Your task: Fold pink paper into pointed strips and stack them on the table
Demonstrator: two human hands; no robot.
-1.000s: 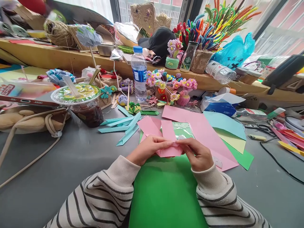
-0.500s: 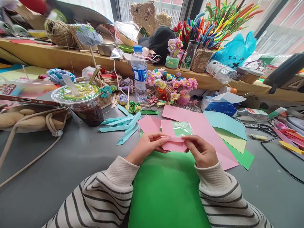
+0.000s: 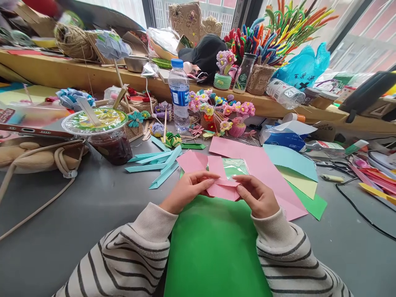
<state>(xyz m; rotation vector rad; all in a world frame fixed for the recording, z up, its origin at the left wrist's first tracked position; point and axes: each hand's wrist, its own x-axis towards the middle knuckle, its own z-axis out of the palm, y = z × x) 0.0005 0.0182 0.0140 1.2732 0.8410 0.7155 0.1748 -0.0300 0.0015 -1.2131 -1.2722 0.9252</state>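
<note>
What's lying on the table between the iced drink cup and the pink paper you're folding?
In the head view, a loose pile of folded teal paper strips lies on the grey table between the drink cup and the pink paper.

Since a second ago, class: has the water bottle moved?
No. The water bottle stands at the same spot beside the flower baskets; its slight leftward drift in the picture matches everything else, so the camera moved.

You wear a cream knit sweater with thin dark stripes across both sleeves. Its ribbed cuffs are plain cream and end at the wrists, leaving your left hand and right hand bare.
</note>
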